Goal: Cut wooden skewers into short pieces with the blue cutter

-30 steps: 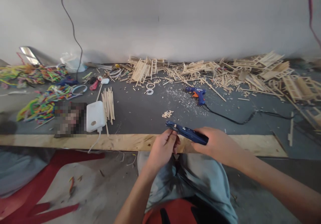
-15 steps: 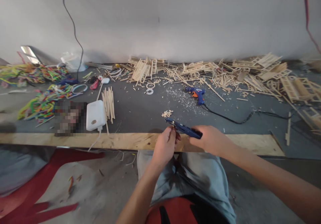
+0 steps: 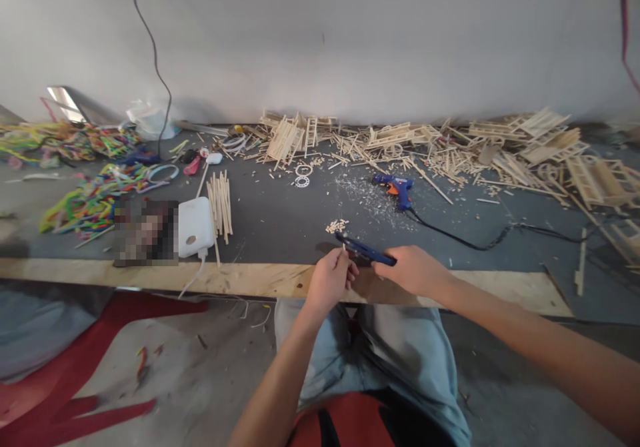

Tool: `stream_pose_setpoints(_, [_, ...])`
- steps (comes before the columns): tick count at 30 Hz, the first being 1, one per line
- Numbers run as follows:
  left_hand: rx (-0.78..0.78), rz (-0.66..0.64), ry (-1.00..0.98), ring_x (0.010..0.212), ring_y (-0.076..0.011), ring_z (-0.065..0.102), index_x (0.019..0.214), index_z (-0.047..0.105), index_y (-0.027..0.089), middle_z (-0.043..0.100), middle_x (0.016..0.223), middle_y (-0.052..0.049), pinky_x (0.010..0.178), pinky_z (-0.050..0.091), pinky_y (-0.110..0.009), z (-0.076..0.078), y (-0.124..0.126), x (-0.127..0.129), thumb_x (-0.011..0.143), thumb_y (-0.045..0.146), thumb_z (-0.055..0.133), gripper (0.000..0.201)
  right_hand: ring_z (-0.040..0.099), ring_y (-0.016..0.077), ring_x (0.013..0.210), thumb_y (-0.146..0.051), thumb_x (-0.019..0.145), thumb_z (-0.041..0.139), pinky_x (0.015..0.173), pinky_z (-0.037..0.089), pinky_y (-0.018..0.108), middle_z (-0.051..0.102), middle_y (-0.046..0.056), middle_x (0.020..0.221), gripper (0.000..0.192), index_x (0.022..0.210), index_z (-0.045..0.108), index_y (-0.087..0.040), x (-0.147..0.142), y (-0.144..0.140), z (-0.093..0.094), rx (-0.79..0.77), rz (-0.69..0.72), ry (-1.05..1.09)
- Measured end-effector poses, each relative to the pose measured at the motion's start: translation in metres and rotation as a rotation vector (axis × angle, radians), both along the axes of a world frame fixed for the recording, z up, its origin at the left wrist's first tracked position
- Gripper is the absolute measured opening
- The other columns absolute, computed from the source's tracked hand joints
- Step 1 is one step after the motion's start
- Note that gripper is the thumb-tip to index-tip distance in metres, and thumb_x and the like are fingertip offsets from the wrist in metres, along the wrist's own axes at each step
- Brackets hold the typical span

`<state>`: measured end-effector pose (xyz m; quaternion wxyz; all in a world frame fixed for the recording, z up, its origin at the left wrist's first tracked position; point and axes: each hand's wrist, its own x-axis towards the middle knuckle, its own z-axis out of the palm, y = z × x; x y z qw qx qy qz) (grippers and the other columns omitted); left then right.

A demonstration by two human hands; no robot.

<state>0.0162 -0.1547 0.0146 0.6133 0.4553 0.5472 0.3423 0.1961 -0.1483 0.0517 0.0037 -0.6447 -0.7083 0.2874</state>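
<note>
My right hand is closed around the handles of dark blue cutters, whose jaws point left over the table's front edge. Just below those jaws, my left hand pinches a thin wooden stick. Only the stick's pale tip shows; the fingers hide the rest. A small pile of short cut stick pieces lies on the dark tabletop just beyond the jaws.
A blue glue gun with a black cord lies further back. Long sticks rest beside a white power box. Wooden frames and scraps line the wall. Colourful cords are heaped at the left.
The cutters have shifted slightly, with their jaws now close to the stick's tip. Both hands stay near the table edge, and the whole view has moved a little.
</note>
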Motion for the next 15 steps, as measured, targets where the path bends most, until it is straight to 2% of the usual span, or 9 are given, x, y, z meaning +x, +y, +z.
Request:
stream_pose_setpoints(3, [-0.023, 0.022, -0.044, 0.045, -0.0077, 0.045, 0.082, 0.055, 0.017, 0.054, 0.06, 0.002, 0.04, 0.034, -0.018, 0.002, 0.0, -0.001, 0.085, 0.039, 0.047, 0.024, 0.051, 0.0156, 0.053, -0.047, 0.083, 0.047, 0.05, 0.027, 0.027, 0.06, 0.004, 0.058, 0.038, 0.059, 0.058, -0.021, 0.006, 0.0, -0.003, 0.033, -0.006, -0.023])
stream_pose_setpoints(8, [-0.036, -0.014, -0.053, 0.046, -0.0077, 0.044, 0.086, 0.058, 0.016, 0.054, 0.06, 0.001, 0.04, 0.034, -0.017, 0.001, 0.001, -0.002, 0.085, 0.042, 0.049, 0.027, 0.05, 0.0156, 0.05, -0.05, 0.083, 0.048, 0.048, 0.024, 0.027, 0.059, 0.004, 0.055, 0.038, 0.058, 0.056, -0.021, 0.017, -0.005, -0.005, 0.006, -0.018, -0.097])
stream_pose_setpoints(15, [0.066, -0.033, -0.077, 0.049, -0.007, 0.045, 0.085, 0.054, 0.018, 0.054, 0.063, 0.003, 0.044, 0.035, -0.017, -0.003, -0.002, -0.003, 0.085, 0.045, 0.049, 0.027, 0.06, 0.021, 0.062, -0.051, 0.085, 0.047, 0.053, 0.031, 0.028, 0.068, 0.007, 0.068, 0.037, 0.073, 0.066, -0.022, 0.02, -0.013, 0.011, 0.043, -0.073, -0.053])
